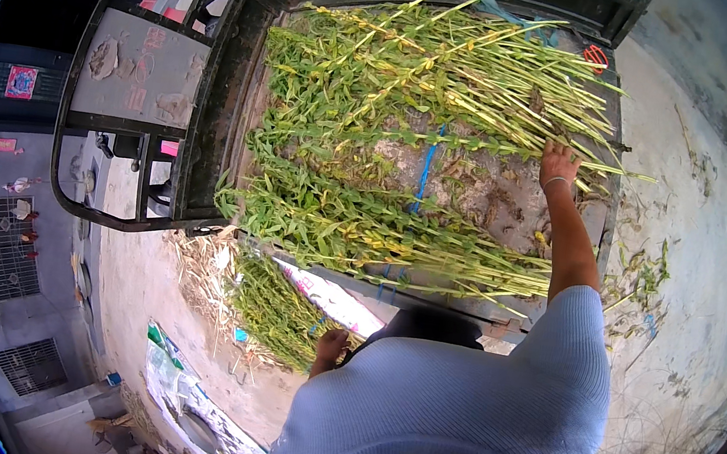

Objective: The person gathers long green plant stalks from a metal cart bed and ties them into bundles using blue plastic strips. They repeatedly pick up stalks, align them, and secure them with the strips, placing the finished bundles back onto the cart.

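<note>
Cut green stalks (488, 68) with leaves and yellowish pods lie in a thick layer on the far side of a cart bed (517, 193). A second row of stalks (354, 226) lies along the near side. My right hand (559, 162) reaches across to the bare stem ends at the right, its fingers curled over a single long stalk (477, 145) that runs between the two rows. My left hand (331, 345) hangs low beside my body, close to a green bundle (282, 309) on the ground. Its fingers are too small and shaded to read.
A blue strap (425, 175) crosses the bed. The cart's dark metal frame (75, 94) rises at the left. Dry husks (200, 269) and a white sack (330, 299) lie below the near edge. Scattered leaves (645, 276) lie on the concrete at right.
</note>
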`<action>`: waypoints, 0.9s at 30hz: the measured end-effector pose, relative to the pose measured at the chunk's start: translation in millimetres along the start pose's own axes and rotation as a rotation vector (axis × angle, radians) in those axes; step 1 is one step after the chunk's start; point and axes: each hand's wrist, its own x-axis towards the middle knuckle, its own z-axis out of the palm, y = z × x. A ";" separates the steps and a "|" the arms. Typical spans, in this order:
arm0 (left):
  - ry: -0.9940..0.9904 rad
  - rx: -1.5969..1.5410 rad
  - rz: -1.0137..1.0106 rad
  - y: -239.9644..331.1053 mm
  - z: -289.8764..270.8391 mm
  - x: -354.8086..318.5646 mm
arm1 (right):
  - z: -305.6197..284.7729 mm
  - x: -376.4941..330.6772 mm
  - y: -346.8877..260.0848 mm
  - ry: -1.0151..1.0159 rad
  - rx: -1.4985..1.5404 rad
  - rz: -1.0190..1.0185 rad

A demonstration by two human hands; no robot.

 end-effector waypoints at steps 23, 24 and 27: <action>-0.093 0.121 0.134 17.3 21.1 37.6 | 24.1 -32.1 25.0 0.085 0.106 -0.170; -0.084 0.147 0.158 18.8 19.2 43.6 | 13.9 -36.6 28.9 0.086 0.160 -0.131; -0.154 -0.090 0.098 47.4 31.0 49.5 | -63.8 -68.0 45.0 0.059 0.343 -0.254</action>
